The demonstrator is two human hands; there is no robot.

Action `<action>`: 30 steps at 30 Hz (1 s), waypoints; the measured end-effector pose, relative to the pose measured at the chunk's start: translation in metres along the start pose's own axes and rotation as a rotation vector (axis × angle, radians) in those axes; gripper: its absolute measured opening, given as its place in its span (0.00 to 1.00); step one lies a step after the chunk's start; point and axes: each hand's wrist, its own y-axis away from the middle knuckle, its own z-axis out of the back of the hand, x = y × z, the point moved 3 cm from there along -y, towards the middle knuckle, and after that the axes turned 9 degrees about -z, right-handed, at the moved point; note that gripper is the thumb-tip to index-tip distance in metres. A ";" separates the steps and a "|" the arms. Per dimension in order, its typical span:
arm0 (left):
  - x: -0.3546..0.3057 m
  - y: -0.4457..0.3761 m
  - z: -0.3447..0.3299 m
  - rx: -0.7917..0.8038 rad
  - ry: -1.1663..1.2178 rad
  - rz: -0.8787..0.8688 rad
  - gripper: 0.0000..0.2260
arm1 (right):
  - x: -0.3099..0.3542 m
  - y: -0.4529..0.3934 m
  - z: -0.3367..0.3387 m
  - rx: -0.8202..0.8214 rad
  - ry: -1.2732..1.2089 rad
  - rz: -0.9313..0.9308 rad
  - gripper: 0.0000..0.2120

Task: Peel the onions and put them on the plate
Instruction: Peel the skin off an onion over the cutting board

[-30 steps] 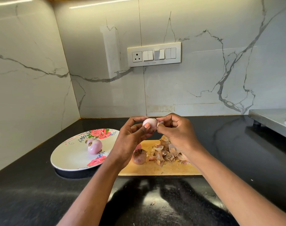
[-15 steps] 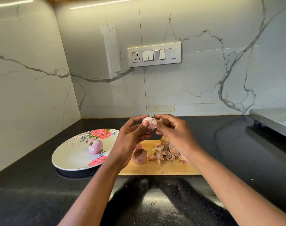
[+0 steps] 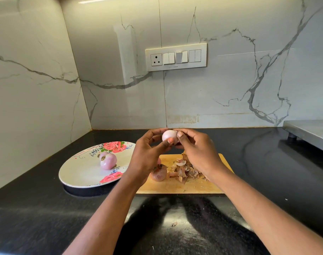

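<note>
Small onion [image 3: 169, 135] pinched by left hand [image 3: 147, 155]; skin picked at by right hand [image 3: 197, 153] fingertips. Judged light, firm, slippery once bared; best held at ends.

Both forearms reaching forward, left hand [image 3: 147, 153] and right hand [image 3: 197, 151] raised together, fingers [image 3: 180, 134] curled (tips meeting)

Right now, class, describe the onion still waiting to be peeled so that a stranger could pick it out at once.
Find the wooden cutting board on the black counter, right of the floral plate. The unpeeled onion lies at the board's left end, beside the pile of peels. Unlike the glossy pink onion on the plate, it keeps its dull brownish skin.
</note>
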 end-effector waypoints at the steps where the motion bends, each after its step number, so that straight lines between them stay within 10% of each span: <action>1: 0.000 0.000 -0.001 0.000 -0.015 -0.002 0.20 | 0.002 0.002 0.001 -0.037 0.070 0.036 0.12; 30: -0.003 0.006 -0.015 -0.004 -0.109 -0.078 0.20 | 0.015 0.012 0.006 -0.118 0.138 0.135 0.15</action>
